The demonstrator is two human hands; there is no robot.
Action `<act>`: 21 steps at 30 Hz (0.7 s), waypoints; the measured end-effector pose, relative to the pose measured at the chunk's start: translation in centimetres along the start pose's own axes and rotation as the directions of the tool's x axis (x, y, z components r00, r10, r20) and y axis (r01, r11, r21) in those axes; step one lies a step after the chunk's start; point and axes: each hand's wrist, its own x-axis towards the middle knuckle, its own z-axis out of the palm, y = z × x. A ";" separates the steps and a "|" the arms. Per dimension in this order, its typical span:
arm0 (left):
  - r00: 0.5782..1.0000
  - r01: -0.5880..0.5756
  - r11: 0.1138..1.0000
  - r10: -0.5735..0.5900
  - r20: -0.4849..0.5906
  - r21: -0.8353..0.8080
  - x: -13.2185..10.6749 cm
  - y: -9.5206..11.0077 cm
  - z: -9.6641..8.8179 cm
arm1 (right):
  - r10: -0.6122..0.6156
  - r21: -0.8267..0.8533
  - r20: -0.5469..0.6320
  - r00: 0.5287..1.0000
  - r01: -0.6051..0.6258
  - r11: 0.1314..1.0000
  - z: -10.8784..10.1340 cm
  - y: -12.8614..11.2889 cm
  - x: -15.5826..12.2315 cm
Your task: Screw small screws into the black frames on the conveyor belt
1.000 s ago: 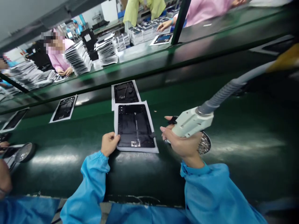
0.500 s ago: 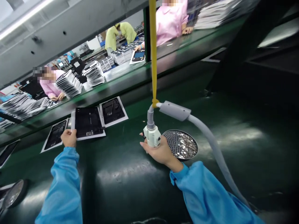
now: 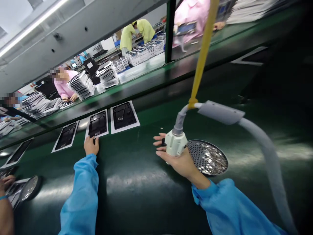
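Note:
My left hand (image 3: 91,146) reaches far forward and rests at the near edge of a white sheet carrying a black tablet frame (image 3: 97,124) on the green belt (image 3: 137,182); its fingers are curled at the sheet's edge. My right hand (image 3: 174,156) cups a white powered screwdriver (image 3: 175,144) that hangs upright from a yellow cord (image 3: 201,55), with a grey hose (image 3: 256,137) running off to the right. The fingers are loosely spread around the tool body. A round perforated dish of screws (image 3: 207,157) lies just right of that hand.
More black frames on white sheets (image 3: 124,116) (image 3: 65,136) lie in a row along the belt. Another person's hand (image 3: 7,182) and a round dish (image 3: 28,188) are at the lower left. Across the line, people in pink and yellow work among stacks of parts (image 3: 81,84).
My left hand slid the sheet with the frame away to the left into the row on the belt. My right hand turned the screwdriver upright beside the screw dish and loosened its fingers.

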 end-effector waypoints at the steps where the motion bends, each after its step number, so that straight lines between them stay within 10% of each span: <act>1: 0.999 -0.041 0.999 0.041 0.002 0.013 -0.4 0.2 0.2 | -0.001 0.021 0.017 1.000 0.001 1.000 0.0 -0.1 0.0; 11: 0.945 -0.312 0.945 0.298 0.135 0.099 -1.7 3.2 -0.5 | 0.182 0.086 0.168 0.969 -0.198 0.976 0.9 -0.9 -0.5; 21: 0.699 -0.633 0.765 0.496 0.515 0.123 2.0 15.5 1.7 | 0.052 -0.024 0.160 0.986 -0.049 0.998 1.0 -1.1 -0.5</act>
